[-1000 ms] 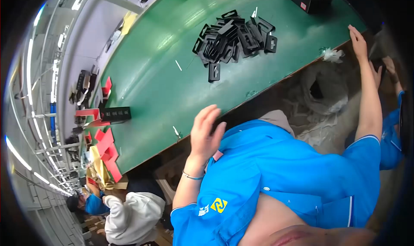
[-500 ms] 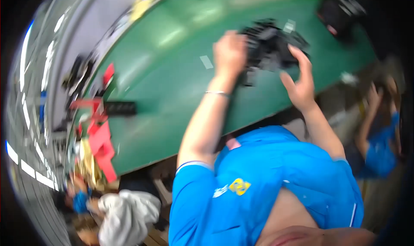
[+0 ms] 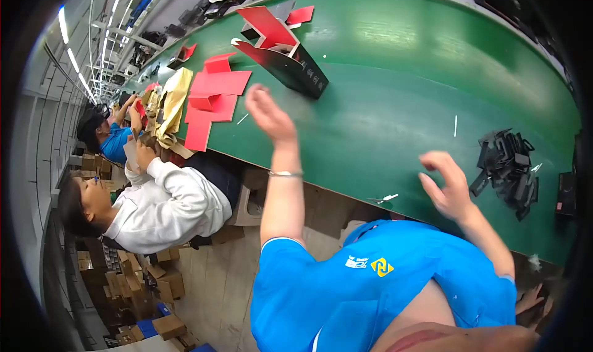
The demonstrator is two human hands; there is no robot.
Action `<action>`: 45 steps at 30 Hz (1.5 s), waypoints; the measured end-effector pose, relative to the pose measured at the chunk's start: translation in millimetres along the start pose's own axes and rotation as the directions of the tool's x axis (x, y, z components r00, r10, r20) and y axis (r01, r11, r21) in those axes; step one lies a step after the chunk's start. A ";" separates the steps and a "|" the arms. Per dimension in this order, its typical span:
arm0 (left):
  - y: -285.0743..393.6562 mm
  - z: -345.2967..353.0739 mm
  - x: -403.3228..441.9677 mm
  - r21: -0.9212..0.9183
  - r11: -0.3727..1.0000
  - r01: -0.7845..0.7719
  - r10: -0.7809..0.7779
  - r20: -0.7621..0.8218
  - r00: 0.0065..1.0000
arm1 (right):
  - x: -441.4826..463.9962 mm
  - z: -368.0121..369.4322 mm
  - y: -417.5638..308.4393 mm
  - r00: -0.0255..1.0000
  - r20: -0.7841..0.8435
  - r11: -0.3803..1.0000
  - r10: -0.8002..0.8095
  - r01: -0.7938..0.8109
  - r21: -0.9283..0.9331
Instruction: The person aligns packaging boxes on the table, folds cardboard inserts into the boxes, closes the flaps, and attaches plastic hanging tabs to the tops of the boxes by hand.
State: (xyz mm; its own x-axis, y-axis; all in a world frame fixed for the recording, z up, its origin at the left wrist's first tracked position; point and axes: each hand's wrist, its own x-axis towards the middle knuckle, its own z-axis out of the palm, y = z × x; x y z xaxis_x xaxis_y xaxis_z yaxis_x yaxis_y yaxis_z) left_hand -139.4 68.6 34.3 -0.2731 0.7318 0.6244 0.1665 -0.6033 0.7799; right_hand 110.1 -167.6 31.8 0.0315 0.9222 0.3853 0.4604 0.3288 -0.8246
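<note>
My left hand reaches over the green table, fingers stretched out, holding nothing. Just beyond its fingertips stands a black box with its red-lined flaps raised; the hand and box look apart. My right hand hovers near the table's front edge, thumb and fingers apart and nothing between them. To the right of it lies a heap of small black frame-like pieces.
Flat red cardboard pieces and yellowish paper lie at the left. A person in a white top sits there, with another in blue beyond. A dark box stands at the far right.
The view has swung left. My left hand has moved away from the black pieces toward the black box. My right hand is now farther from the pieces, still open.
</note>
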 end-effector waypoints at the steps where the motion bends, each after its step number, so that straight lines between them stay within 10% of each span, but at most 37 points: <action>1: -23.9 -5.9 24.1 -0.067 0.992 0.106 -0.110 -0.055 0.992 | 22.0 9.0 -4.4 0.999 0.033 0.999 -0.027 0.028 -0.030; 5: -87.9 -6.7 73.8 -0.242 0.747 0.619 -0.608 0.130 0.784 | 119.6 73.4 20.3 0.993 0.097 0.994 -0.073 0.080 -0.075; 15: 3.7 54.1 -58.5 -0.263 0.607 0.750 -0.373 0.738 0.562 | 160.7 45.7 34.7 0.989 -0.125 0.981 0.076 -0.051 0.187; 23: 82.3 107.1 -135.5 -0.155 0.797 0.583 -0.043 0.949 0.311 | 26.5 -51.4 21.3 0.847 -0.482 0.966 0.224 -0.129 0.223; 28: 89.0 116.6 -147.7 -0.039 0.739 0.672 -0.118 0.975 0.186 | 1.4 -77.9 31.3 0.842 -0.475 0.956 0.256 -0.149 0.252; 33: 91.0 102.1 -124.4 -0.044 0.663 0.747 -0.198 0.952 0.232 | -15.9 -97.9 19.4 0.905 -0.262 0.909 0.336 -0.239 0.341; 38: 114.4 95.2 -138.3 -0.106 0.688 0.718 -0.202 0.922 0.329 | -4.7 -63.6 23.0 0.799 -0.579 0.955 0.162 0.022 0.297; 41: 116.9 100.4 -163.0 -0.119 0.671 0.732 -0.179 0.932 0.316 | -14.4 -35.0 24.3 0.830 -0.497 0.964 0.254 -0.176 0.200; 43: 111.6 106.2 -161.8 -0.085 0.833 0.546 -0.088 0.955 0.283 | -18.9 -28.2 15.6 0.920 -0.379 0.927 -0.098 -0.054 -0.371; 45: 106.4 106.3 -154.2 -0.061 0.839 0.541 -0.159 0.923 0.351 | -21.1 -29.9 13.4 0.945 -0.318 0.938 -0.071 -0.046 -0.344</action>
State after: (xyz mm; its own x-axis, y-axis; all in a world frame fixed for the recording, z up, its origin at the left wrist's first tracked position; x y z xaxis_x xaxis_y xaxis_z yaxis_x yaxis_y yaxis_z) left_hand 21.1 -74.7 25.6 0.7519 0.6454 0.1345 -0.0656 -0.1297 0.9894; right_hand 142.1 -188.7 25.0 0.2795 0.7840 0.5543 0.7356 0.1961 -0.6483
